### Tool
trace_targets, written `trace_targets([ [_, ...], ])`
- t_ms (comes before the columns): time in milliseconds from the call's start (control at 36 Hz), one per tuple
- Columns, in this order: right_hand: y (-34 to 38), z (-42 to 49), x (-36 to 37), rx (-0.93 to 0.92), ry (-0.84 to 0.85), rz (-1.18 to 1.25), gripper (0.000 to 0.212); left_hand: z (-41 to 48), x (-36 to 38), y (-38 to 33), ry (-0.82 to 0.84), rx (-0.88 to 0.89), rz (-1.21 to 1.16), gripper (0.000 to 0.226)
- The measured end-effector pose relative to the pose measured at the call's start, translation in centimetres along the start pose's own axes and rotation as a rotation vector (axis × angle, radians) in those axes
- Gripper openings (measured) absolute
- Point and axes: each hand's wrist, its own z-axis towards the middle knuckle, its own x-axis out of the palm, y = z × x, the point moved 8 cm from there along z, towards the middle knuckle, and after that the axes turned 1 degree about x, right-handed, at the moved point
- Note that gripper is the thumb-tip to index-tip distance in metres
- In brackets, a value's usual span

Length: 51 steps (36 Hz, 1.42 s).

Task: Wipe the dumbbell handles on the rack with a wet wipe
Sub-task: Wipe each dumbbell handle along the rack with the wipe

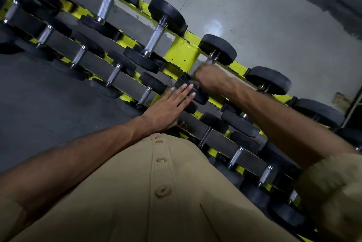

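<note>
Closest thing to the camera is the person's tan button-up shirt (160, 192), filling the whole bottom of the view; past it both bare forearms reach out to the yellow rack (181, 54), which runs diagonally from far left to near right with a couple of tiers of black-headed dumbbells on it.

Left hand (168, 108) lies flat, fingers straight and together, fingertips resting on the near head (193, 91) of the dumbbell being worked on; looks like it's just steadying it. Right hand (207, 79) is curled around that dumbbell's handle (212, 58), of which only a short bit of metal pokes out beyond the knuckles, up by the far head (217, 49); it's blurry there, so I honestly can't make out the wet wipe itself, presumably it's bunched inside the fist.

Progress-wise, hard to call; the chrome handles to the left, like this one (106, 6), don't look obviously wet or dry, so no telling which are done. My guess is it's mid-job, with the dumbbells off to the right (268, 79) and the lower tier (115, 74) possibly still waiting.
</note>
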Motion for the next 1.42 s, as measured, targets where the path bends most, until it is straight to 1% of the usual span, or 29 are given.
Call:
trace_targets([
  [56, 1.1, -1.2, 1.1, -0.134, -0.055, 0.035, 0.037, 0.1, -0.1, -0.1, 0.003, 0.009, 0.002, 0.108],
  [111, 0.7, -2.1, 1.1, -0.175, -0.122, -0.003, 0.043, 0.1, -0.2, -0.1, 0.007, 0.008, 0.001, 0.108],
  [167, -0.7, -3.0, 0.4, -0.155, -0.215, -0.065, 0.049, 0.0, -0.4, -0.2, 0.010, 0.001, -0.008, 0.107],
  [222, -2.9, -3.9, -0.4, -0.047, -0.338, -0.039, 0.048, 0.0, -0.4, -0.2, 0.012, -0.002, -0.014, 0.102],
  [278, -3.5, -4.3, -0.7, 0.013, -0.414, -0.004, 0.046, -0.1, -0.4, -0.2, 0.011, -0.005, -0.025, 0.098],
  [333, -1.9, -4.3, 0.1, -0.043, -0.435, -0.039, 0.047, -0.1, -0.6, -0.3, 0.011, -0.012, -0.034, 0.095],
  [389, 0.6, -4.1, 1.6, -0.193, -0.387, -0.069, 0.048, 0.0, -0.6, -0.5, 0.023, -0.018, -0.037, 0.095],
  [417, 1.3, -4.2, 2.1, -0.238, -0.361, -0.077, 0.049, 0.0, -0.6, -0.5, 0.036, -0.019, -0.030, 0.096],
  [444, 1.3, -4.2, 1.9, -0.241, -0.350, -0.074, 0.048, 0.0, -0.5, -0.5, 0.045, -0.022, -0.022, 0.097],
  [472, 0.5, -4.1, 1.5, -0.200, -0.377, -0.059, 0.047, 0.0, -0.5, -0.5, 0.051, -0.023, -0.013, 0.098],
  [556, -3.2, -4.3, 0.4, 0.028, -0.526, 0.052, 0.041, 0.1, -0.4, -0.5, 0.043, -0.030, -0.005, 0.099],
  [611, -3.8, -5.0, -0.1, 0.147, -0.645, 0.122, 0.033, 0.0, -0.4, -0.6, 0.037, -0.040, 0.000, 0.097],
  [667, -3.2, -5.7, 0.1, 0.285, -0.728, 0.269, 0.022, 0.0, -0.5, -0.8, 0.027, -0.045, -0.006, 0.096],
  [694, -2.9, -6.0, 0.6, 0.377, -0.740, 0.391, 0.017, 0.0, -0.6, -0.8, 0.021, -0.049, -0.011, 0.097],
  [750, -2.4, -6.5, 2.2, 0.576, -0.728, 0.745, 0.012, 0.0, -0.6, -1.0, 0.022, -0.060, -0.032, 0.103],
  [833, -2.4, -6.8, 5.4, 0.942, -0.732, 1.337, 0.020, 0.0, -0.4, -0.9, 0.034, -0.081, -0.049, 0.111],
  [861, -2.4, -6.4, 6.2, 1.050, -0.701, 1.451, 0.022, 0.0, -0.3, -1.0, 0.037, -0.084, -0.050, 0.112],
  [889, -2.5, -5.8, 6.8, 1.109, -0.683, 1.521, 0.024, 0.0, -0.3, -1.0, 0.039, -0.084, -0.053, 0.113],
  [944, -4.1, -3.2, 9.3, 1.158, -0.678, 1.664, 0.023, 0.0, -0.4, -0.9, 0.038, -0.080, -0.065, 0.114],
  [1028, -7.7, -0.8, 10.8, 1.247, -0.765, 1.851, 0.012, 0.0, -0.4, -0.7, 0.058, -0.062, -0.037, 0.112],
  [1056, -8.0, -1.1, 10.0, 1.274, -0.781, 1.902, 0.017, 0.0, -0.4, -0.6, 0.067, -0.052, -0.023, 0.112],
  [1083, -7.3, -2.3, 7.9, 1.301, -0.762, 1.930, 0.025, 0.0, -0.4, -0.5, 0.076, -0.047, -0.015, 0.112],
  [1111, -6.6, -2.7, 7.6, 1.324, -0.703, 1.959, 0.030, 0.0, -0.4, -0.3, 0.086, -0.040, -0.014, 0.111],
  [1139, -5.5, -3.0, 8.0, 1.304, -0.618, 1.995, 0.032, 0.0, -0.3, -0.2, 0.090, -0.032, -0.015, 0.111],
  [1194, -3.0, -3.2, 9.0, 1.188, -0.397, 1.988, 0.027, 0.0, -0.4, 0.1, 0.091, -0.018, -0.011, 0.111],
  [1222, -1.9, -3.3, 9.7, 1.144, -0.303, 1.972, 0.027, 0.1, -0.4, 0.1, 0.094, -0.014, -0.017, 0.111],
  [1278, -1.7, -3.9, 9.4, 1.138, -0.227, 1.951, 0.025, 0.1, -0.2, -0.1, 0.100, -0.009, -0.023, 0.112],
  [1333, -3.3, -3.6, 7.8, 1.144, -0.288, 1.977, 0.032, 0.2, -0.2, -0.2, 0.095, -0.011, -0.030, 0.114],
  [1417, -5.7, -3.5, 7.0, 1.259, -0.565, 2.086, 0.034, 0.0, -0.2, -0.1, 0.091, 0.001, -0.041, 0.114],
])
